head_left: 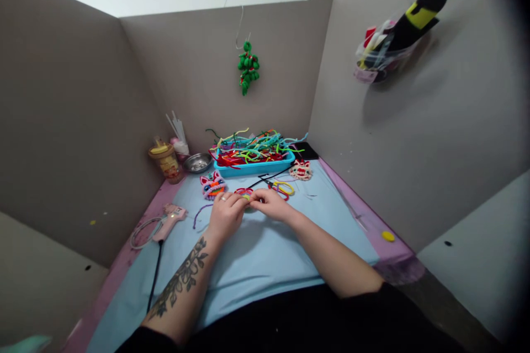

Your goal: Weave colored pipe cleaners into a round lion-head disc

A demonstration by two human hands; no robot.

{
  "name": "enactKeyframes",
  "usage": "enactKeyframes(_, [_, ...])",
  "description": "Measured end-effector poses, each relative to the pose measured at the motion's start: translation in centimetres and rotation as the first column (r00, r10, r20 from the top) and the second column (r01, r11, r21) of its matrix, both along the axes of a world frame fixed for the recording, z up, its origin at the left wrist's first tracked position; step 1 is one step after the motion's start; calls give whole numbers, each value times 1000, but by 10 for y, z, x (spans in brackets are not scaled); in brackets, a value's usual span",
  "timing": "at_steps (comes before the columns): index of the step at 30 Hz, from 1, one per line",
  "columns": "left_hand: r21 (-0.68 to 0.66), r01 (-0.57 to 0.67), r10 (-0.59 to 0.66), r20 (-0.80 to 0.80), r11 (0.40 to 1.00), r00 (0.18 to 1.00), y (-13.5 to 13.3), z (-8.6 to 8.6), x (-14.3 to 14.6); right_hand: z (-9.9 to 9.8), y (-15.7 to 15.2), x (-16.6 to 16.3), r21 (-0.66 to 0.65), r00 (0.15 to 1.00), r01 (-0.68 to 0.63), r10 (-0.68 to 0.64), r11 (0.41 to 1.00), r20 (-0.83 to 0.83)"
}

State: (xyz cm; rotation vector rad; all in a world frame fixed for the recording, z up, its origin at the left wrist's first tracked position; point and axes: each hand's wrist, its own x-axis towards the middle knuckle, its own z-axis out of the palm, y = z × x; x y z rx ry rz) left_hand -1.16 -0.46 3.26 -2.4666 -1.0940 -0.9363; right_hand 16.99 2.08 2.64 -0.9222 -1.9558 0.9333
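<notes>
My left hand (227, 210) and my right hand (271, 203) meet over the middle of the table. Between their closed fingertips is a small pipe-cleaner piece (244, 192) with red loops and some yellow-green; the fingers hide much of it. Just behind my left hand lies a pipe-cleaner animal face (213, 186) in pink, purple and orange. Scissors (284, 187) with yellow and red handles rest beyond my right hand. A cream and red pipe-cleaner face (301, 170) sits farther back on the right. Left of my left hand a purple pipe cleaner (201, 212) lies loose.
A blue tray (256, 167) heaped with coloured pipe cleaners stands at the back. Beside it are a metal bowl (197, 162) and a drink cup (166, 162). A pink glue gun (170, 222) with its cord lies left. Grey partitions (223, 66) enclose the table; a pouch (389, 49) hangs right.
</notes>
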Motion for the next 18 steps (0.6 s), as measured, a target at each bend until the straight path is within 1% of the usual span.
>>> enactKeyframes(3, [-51, -13, 16, 59, 999, 998, -3, -1, 3, 1, 0, 1, 95, 998, 10, -16, 995, 57])
enactKeyframes(5, [-120, -27, 41, 121, 992, 992, -5, -2, 5, 1, -1, 1, 215, 991, 12, -40, 977, 127])
enactKeyframes(6, [-171, -31, 59, 164, 985, 985, -5, -2, 6, 2, -1, 1, 293, 984, 9, -62, 956, 169])
enactKeyframes(8, [-314, -20, 113, 278, 949, 954, -4, -3, 8, 3, -4, -1, 466, 956, 3, -140, 885, 259])
enactKeyframes(9, [-409, 5, 147, 338, 913, 929, -2, -4, 8, 3, -5, -2, 550, 934, -3, -195, 835, 301])
enactKeyframes(10, [-505, 43, 186, 395, 862, 900, -1, -4, 7, 3, -7, -3, 628, 908, -13, -254, 778, 334])
enactKeyframes(12, [-660, 139, 266, 475, 738, 839, 2, -5, 7, 2, -10, -5, 748, 857, -61, -350, 660, 379])
enactKeyframes(13, [-709, 184, 298, 497, 681, 815, 3, -6, 6, 2, -11, -5, 790, 838, -95, -380, 606, 392])
enactKeyframes(15, [-759, 248, 335, 521, 602, 785, 4, -7, 6, 0, -12, -4, 839, 814, -156, -413, 521, 408])
enactKeyframes(16, [-769, 266, 342, 527, 581, 778, 4, -7, 6, -2, -13, -2, 852, 808, -178, -421, 493, 412])
enactKeyframes(17, [-772, 275, 339, 529, 574, 777, 3, -8, 7, -3, -13, 0, 859, 806, -195, -421, 474, 416])
enactKeyframes(18, [-766, 275, 327, 529, 581, 783, 3, -8, 7, -5, -13, 3, 861, 808, -207, -415, 464, 418])
